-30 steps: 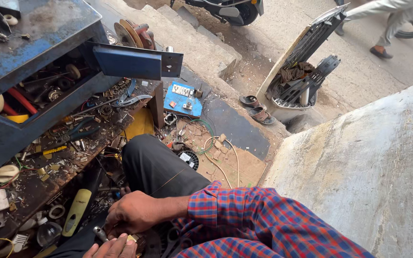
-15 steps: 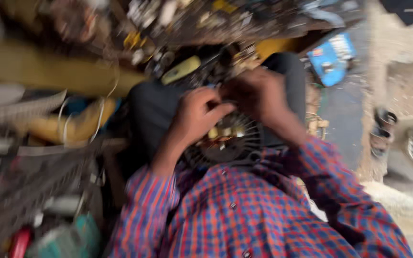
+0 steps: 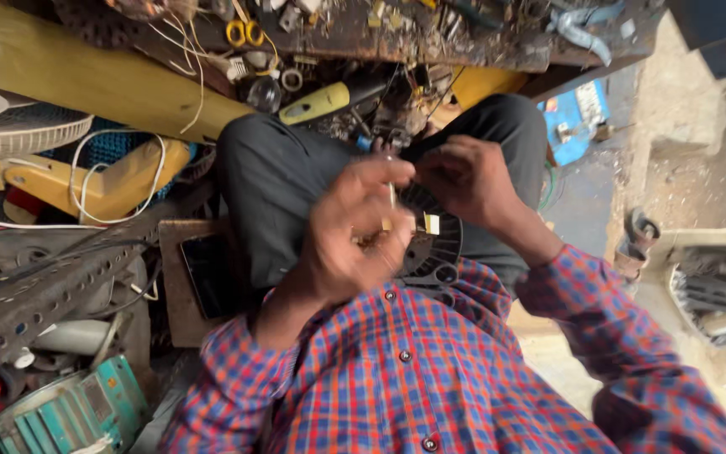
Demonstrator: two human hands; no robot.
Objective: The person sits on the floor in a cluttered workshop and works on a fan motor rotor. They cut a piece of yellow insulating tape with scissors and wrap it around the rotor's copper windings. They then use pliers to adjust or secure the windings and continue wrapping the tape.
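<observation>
Left hand, frame centre, blurred: fingers curled narrow, pinching a thin pale wire. Right hand, just right of centre: fingers closed on the rim of a dark round motor stator resting on the lap, lower centre. Yellow-handled tool on cluttered bench, upper centre. Teal box at lower left.
</observation>
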